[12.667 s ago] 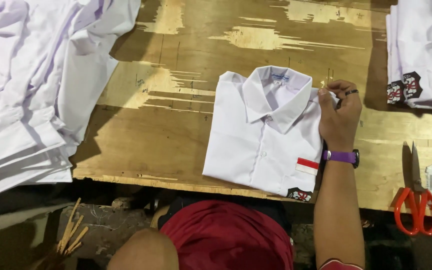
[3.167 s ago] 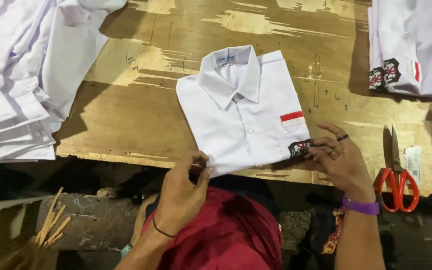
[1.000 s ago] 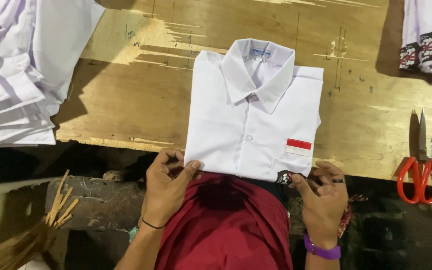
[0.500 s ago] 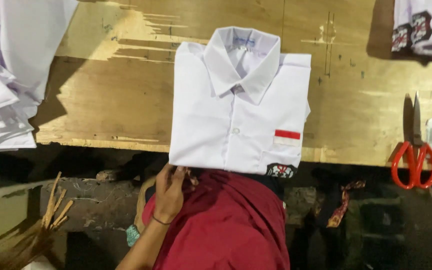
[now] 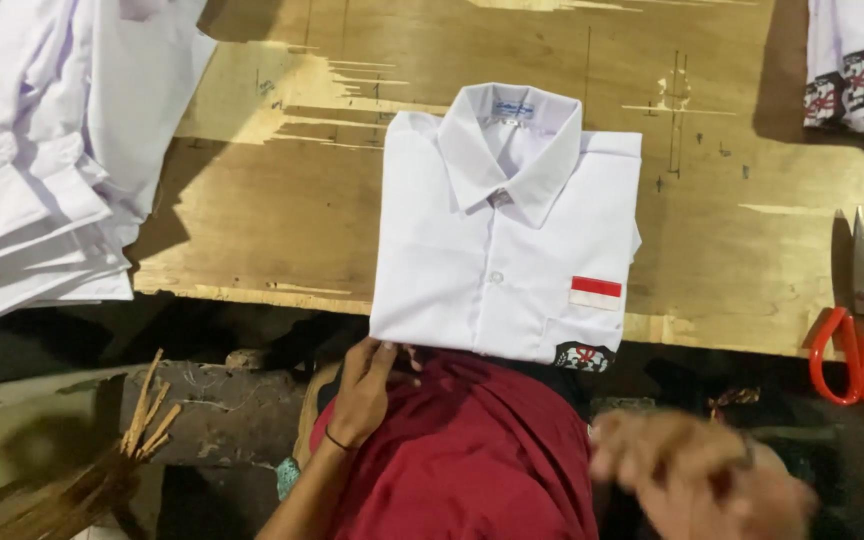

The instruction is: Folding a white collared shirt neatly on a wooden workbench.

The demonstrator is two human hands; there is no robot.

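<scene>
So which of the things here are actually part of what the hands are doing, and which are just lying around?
In use:
folded white shirt
left hand, touching the shirt's bottom edge
right hand, blurred, off the shirt

Lying about:
red-handled scissors
pile of white shirts
shirts at top right
wooden sticks

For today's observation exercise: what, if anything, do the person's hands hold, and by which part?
The left hand grips the folded white collared shirt at its lower left edge. The right hand is blurred and appears to hold nothing.
</scene>
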